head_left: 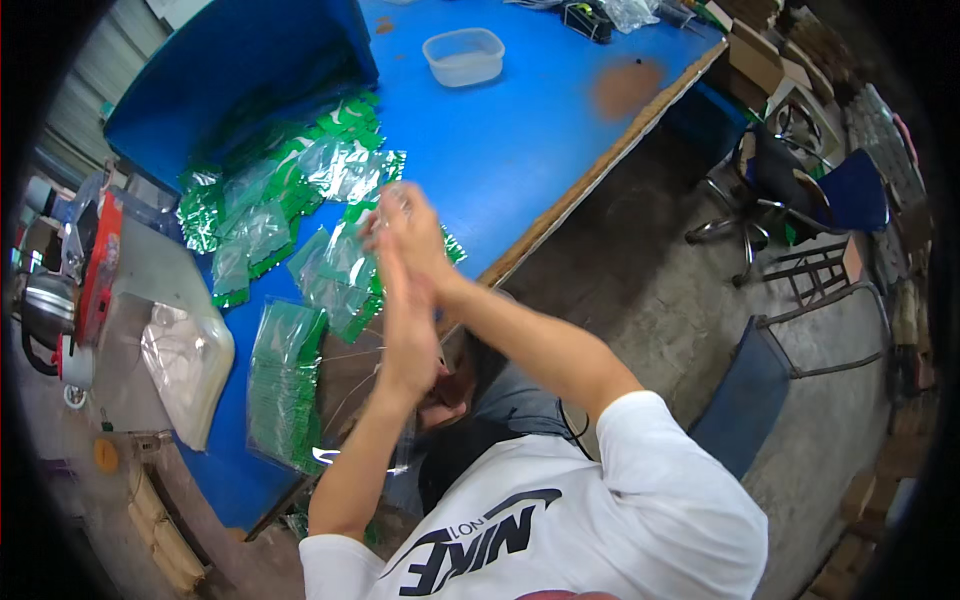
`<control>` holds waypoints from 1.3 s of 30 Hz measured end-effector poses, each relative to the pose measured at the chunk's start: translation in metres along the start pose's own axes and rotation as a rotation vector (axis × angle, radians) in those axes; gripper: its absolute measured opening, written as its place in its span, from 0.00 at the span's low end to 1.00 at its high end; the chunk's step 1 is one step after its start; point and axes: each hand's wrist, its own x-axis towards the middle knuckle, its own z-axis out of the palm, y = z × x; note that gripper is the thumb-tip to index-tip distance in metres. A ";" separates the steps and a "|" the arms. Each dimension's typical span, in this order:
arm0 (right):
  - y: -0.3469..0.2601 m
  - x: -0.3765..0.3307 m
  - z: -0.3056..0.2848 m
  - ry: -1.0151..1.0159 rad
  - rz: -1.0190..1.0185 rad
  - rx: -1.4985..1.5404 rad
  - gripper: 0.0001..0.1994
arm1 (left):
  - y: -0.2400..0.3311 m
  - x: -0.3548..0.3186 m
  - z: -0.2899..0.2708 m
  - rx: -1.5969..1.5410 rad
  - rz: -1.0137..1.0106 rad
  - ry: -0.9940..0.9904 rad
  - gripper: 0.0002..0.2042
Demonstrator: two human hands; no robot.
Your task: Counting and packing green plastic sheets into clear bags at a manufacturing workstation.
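Note:
My left hand and my right hand are pressed together over the near edge of a blue table. The right fingers bend over the left fingertips, somewhat smeared by motion. Both hands look closed, and whatever lies between them is hidden. Just beyond and beside them spreads a loose pile of clear packets with green edges. Left of my wrists lies a neat overlapping stack of similar green-and-clear packets.
A clear plastic tub stands at the far side. Clear plastic sheets lie on the left beside a red-edged machine. A curved blue panel rises behind the pile. Chairs stand on the floor to the right.

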 end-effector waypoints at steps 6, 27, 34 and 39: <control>-0.034 0.112 -0.132 0.316 -0.096 -0.320 0.19 | 0.020 -0.040 -0.069 0.035 -0.029 -0.068 0.35; -0.231 0.236 -0.204 0.401 -0.814 -1.199 0.24 | -0.042 -0.124 -0.219 1.196 -0.380 0.387 0.28; -0.080 0.069 -0.113 -0.430 -0.444 -1.174 0.17 | -0.038 -0.102 -0.224 1.199 -0.288 0.347 0.27; -0.045 -0.023 -0.037 -0.678 -0.389 -0.951 0.18 | -0.079 -0.088 -0.230 1.340 -0.455 0.156 0.31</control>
